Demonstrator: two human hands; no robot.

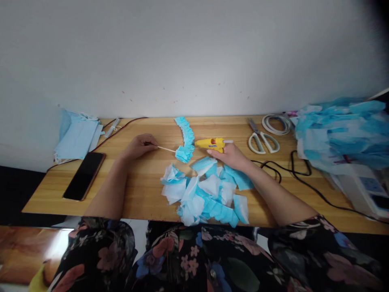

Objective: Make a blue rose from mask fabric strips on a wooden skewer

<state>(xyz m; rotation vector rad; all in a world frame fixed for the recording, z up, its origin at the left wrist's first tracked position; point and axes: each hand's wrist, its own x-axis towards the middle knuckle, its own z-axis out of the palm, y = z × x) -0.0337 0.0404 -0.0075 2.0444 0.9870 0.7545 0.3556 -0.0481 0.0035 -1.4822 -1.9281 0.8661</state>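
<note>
Blue pleated strip (189, 136) is partly gathered at the thin stick (166, 149) clamped in the left fingers (153, 142), the right clasping the yellow glue gun (212, 143), its remaining length apparently unwrapped.

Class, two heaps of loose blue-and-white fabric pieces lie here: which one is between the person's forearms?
The smaller heap, on the near side of the yellow glue gun; the larger heap lies at the far right, past the scissors.

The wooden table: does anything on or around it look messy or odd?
Yes: small reddish marks speckle the otherwise plain wall behind the table, perhaps stains. Blue and white scraps lie jumbled near the front edge. Nothing looks spilled.
</note>
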